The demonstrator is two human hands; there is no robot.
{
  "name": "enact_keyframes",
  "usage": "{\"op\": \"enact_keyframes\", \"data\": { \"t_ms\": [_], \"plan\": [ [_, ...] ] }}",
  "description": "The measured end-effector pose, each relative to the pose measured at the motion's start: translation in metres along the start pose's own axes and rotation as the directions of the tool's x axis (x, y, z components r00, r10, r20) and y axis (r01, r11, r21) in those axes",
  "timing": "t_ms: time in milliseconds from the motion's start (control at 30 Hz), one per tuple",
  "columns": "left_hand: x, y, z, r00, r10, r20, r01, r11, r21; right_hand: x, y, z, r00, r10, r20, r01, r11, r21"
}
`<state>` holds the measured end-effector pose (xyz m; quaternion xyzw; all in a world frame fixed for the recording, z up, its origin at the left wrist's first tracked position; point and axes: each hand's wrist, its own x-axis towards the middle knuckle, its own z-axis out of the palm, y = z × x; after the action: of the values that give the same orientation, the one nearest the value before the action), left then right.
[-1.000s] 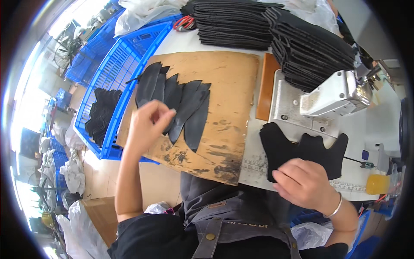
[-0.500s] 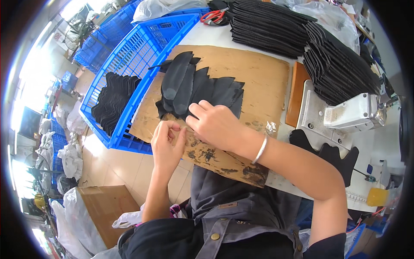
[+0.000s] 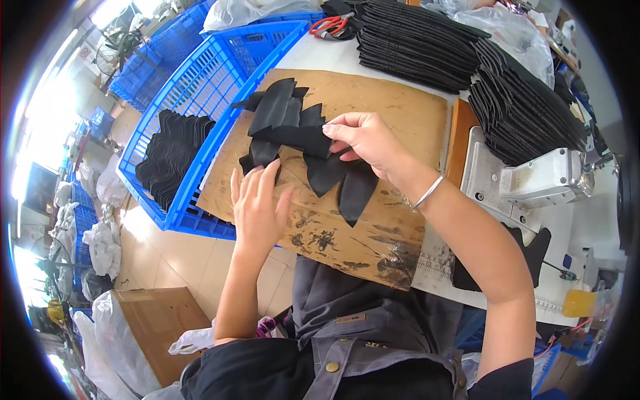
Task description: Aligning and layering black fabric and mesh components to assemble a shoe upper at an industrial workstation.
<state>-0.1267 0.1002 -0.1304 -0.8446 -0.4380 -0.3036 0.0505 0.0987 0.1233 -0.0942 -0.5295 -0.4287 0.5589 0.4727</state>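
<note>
Several flat black leaf-shaped pieces (image 3: pixel 272 110), of a material I cannot make out, lie overlapping on a brown cardboard sheet (image 3: pixel 400 110). My right hand (image 3: pixel 370 143) pinches the right end of a dark black piece (image 3: pixel 293 138) that stretches across the others. Below that hand, pointed black flaps (image 3: pixel 358 190) spread over the cardboard; whether they join the pinched piece is unclear. At the near left of the pile, my left hand (image 3: pixel 257 210) has its fingers apart and its thumb out. Its fingertips touch or nearly touch a black piece's lower edge.
A blue plastic crate (image 3: pixel 193 87) at the left holds a stack of wavy black pieces (image 3: pixel 170 157). Tall black stacks (image 3: pixel 417 47) stand at the back right. A white machine (image 3: pixel 537 177) sits at the right, and red-handled scissors (image 3: pixel 330 27) lie at the back.
My hands have moved apart; the right went up and rightward with the black piece. Black flaps now spread nearer to me, and my left fingers have opened beside the pile.
</note>
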Motion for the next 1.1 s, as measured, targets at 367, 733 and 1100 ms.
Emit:
{"op": "enact_keyframes", "data": {
  "t_ms": [367,733,1100],
  "plan": [
    [0.038,0.017,-0.006,0.971,-0.226,-0.075,0.17,0.878,-0.447,0.003,0.011,0.011,0.984,-0.086,0.156,0.115,0.975,-0.188],
    [0.024,-0.007,0.004,0.997,-0.021,-0.069,-0.003,0.944,-0.331,0.023,0.009,0.003,0.952,-0.076,-0.298,0.086,0.996,0.021],
    [0.017,0.014,-0.001,0.986,-0.159,-0.051,0.137,0.945,-0.299,-0.076,-0.041,-0.081,0.711,-0.612,-0.345,0.524,0.789,-0.319]
  ]
}}
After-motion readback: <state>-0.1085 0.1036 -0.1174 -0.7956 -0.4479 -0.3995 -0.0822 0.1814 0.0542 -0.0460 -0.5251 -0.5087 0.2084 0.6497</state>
